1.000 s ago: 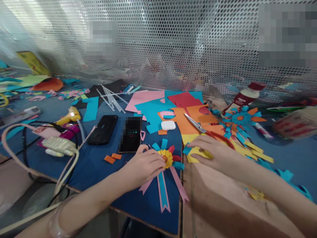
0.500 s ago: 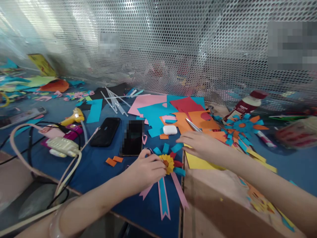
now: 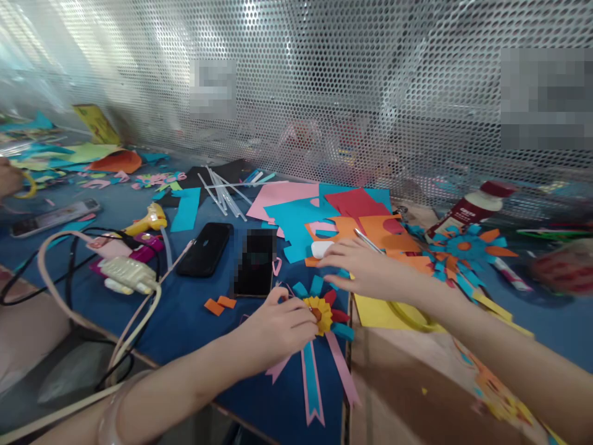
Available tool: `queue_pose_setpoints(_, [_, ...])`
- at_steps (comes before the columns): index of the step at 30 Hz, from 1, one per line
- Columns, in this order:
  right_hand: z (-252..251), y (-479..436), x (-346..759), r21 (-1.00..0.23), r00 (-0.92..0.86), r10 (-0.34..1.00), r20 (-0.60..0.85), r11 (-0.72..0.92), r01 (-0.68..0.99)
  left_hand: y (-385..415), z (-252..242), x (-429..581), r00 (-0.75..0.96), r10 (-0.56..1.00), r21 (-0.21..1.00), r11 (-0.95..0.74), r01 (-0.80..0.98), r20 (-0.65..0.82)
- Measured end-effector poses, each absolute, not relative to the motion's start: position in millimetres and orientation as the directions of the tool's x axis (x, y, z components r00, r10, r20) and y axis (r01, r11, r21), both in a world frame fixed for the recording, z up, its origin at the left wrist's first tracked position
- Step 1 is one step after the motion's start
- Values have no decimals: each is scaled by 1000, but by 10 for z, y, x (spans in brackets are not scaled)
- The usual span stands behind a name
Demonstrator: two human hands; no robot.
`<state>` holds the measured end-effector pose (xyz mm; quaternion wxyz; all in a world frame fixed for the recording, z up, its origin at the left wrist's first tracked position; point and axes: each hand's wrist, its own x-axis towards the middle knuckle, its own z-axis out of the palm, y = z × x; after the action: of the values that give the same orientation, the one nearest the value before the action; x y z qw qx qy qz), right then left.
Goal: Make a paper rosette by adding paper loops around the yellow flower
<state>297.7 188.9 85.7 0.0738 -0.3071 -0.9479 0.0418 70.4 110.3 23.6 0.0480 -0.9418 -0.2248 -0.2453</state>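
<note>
A paper flower rosette (image 3: 320, 315) lies near the table's front edge, with a pleated yellow centre, blue and red petals and a pink-and-blue ribbon tail (image 3: 312, 386). My left hand (image 3: 287, 324) has its curled fingers on the rosette's left side, hiding the petals there. Above it, my right hand (image 3: 364, 266) reaches leftward with fingers stretched out and apart, holding nothing I can see. Its fingertips are over a blue petal and just below a white earbud case (image 3: 319, 248), whose right end they partly cover. A silver pen (image 3: 368, 240) lies behind that hand.
Coloured paper sheets (image 3: 296, 216), clear glue sticks (image 3: 225, 191) and two phones (image 3: 205, 249) lie behind. Left are a yellow glue gun (image 3: 148, 220) and tangled cables (image 3: 127, 274). A bottle (image 3: 472, 207) and blue-orange paper flower (image 3: 466, 246) stand right. Another person's hand (image 3: 9, 177) is far left.
My right hand has moved left, toward the earbud case. A yellow ring now shows under my right forearm. My left hand stays on the rosette. Another person's hand has come in at the far left.
</note>
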Motion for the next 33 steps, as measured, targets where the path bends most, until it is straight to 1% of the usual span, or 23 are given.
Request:
queue_pose_setpoints(3, [811,1924,2850,-208,-880,475,-15,860,467,1104,231,699,776,408,35,-893,448,481])
queue_pose_setpoints(5, [774,1956,2811,-213,-894,444,-60,869,446,1103,234,696,776,408,39,-894,446,481])
queue_pose_setpoints(10, [739,1998,2798,-58,-902,422,-93,902,428,1096,257,701,776,416,54,-894,445,475])
queue_pose_setpoints(12, [743,1991,2801,-15,-900,425,-100,903,428,1094,261,704,777,418,53,-893,448,471])
queue_pose_setpoints(22, [692,1992,2860,37,-918,391,-68,921,389,1091,232,690,794,425,6,-883,470,434])
queue_pose_setpoints(28, [719,1997,2877,-11,-920,383,-84,923,385,1095,175,691,783,435,-1,-874,486,444])
queue_pose_setpoints(31, [813,2010,2875,-120,-914,399,-72,906,405,1094,183,690,786,427,4,-880,476,446])
queue_pose_setpoints(33, [858,2024,2838,-189,-906,422,-34,887,420,1093,204,690,786,419,10,-885,466,454])
